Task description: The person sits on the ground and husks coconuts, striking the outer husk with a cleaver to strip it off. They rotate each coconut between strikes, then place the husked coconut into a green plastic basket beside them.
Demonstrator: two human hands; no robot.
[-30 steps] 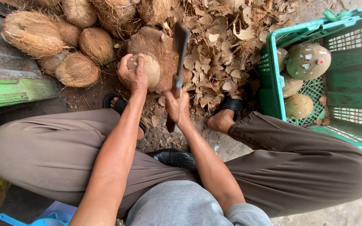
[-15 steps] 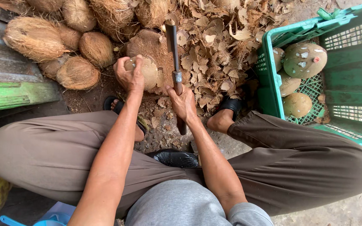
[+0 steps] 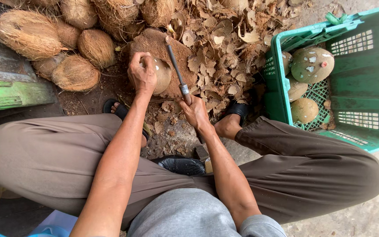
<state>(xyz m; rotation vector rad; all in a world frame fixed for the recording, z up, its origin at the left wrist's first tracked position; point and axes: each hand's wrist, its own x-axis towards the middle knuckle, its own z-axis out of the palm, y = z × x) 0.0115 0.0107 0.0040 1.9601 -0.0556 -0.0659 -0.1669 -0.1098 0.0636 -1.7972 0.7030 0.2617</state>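
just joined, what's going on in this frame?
A seated person is working on a coconut resting on a brown block. The left hand grips the coconut from above; the right hand holds a long knife, blade angled toward the nut. Unhusked coconuts are piled at upper left, husk scraps litter the ground, and a green crate at right holds peeled coconuts.
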